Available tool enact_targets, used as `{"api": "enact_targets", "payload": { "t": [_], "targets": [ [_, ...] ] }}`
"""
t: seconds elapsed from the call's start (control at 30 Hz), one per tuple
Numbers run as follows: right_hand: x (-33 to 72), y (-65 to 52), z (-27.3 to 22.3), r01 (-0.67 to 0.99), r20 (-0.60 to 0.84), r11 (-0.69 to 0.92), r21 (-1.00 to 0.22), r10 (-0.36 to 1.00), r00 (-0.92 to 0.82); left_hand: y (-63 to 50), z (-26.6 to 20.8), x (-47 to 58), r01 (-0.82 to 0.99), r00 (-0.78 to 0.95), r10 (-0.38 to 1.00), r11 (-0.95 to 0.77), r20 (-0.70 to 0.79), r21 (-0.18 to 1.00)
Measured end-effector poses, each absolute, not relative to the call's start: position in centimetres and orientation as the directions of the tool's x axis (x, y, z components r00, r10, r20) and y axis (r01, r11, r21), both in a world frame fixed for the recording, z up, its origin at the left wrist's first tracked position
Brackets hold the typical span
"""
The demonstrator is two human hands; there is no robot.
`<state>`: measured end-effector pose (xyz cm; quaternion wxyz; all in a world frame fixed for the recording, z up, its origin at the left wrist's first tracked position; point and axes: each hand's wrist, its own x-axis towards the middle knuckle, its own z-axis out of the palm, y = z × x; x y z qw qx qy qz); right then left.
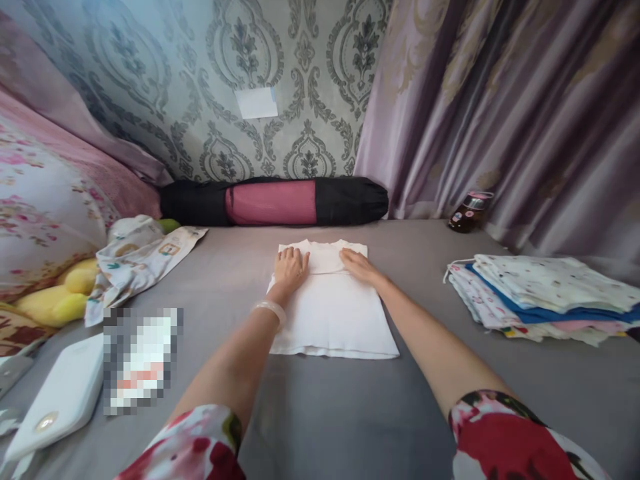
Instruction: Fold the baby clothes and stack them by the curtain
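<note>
A small white shirt (333, 320) lies spread on the grey sheet, its upper part folded into a band across the far end and its wide hem towards me. My left hand (291, 268) rests flat on the left side of that upper band, fingers stretched out; a pale bangle circles the wrist. On the right side of the band lies my right hand (358, 265), with its fingers extended inward over the cloth. Neither hand grips anything. The undersides of both palms are hidden.
A stack of folded clothes (545, 287) sits at the right, with a dark bottle (469, 212) behind it. A black and pink roll bag (273, 202) lies along the wall. At left are a white device (60, 393), a printed cloth (137, 263) and a yellow plush toy (57, 303).
</note>
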<state>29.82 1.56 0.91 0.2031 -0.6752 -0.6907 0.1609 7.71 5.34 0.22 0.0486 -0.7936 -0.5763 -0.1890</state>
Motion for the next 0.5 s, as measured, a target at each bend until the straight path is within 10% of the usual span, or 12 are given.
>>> {"api": "enact_targets", "payload": {
  "t": [0.2, 0.5],
  "targets": [
    [34.6, -1.0, 0.3, 0.776, 0.1, -0.187, -0.603, 0.947, 0.306, 3.8, 0.2, 3.3, 0.968, 0.112, 0.942, -0.176, 0.318, 0.181],
    [34.5, -4.8, 0.4, 0.81, 0.092, -0.201, -0.55, 0.95, 0.298, 3.7, 0.3, -0.5, 0.887, -0.009, 1.0, 0.002, 0.013, 0.462]
  ]
}}
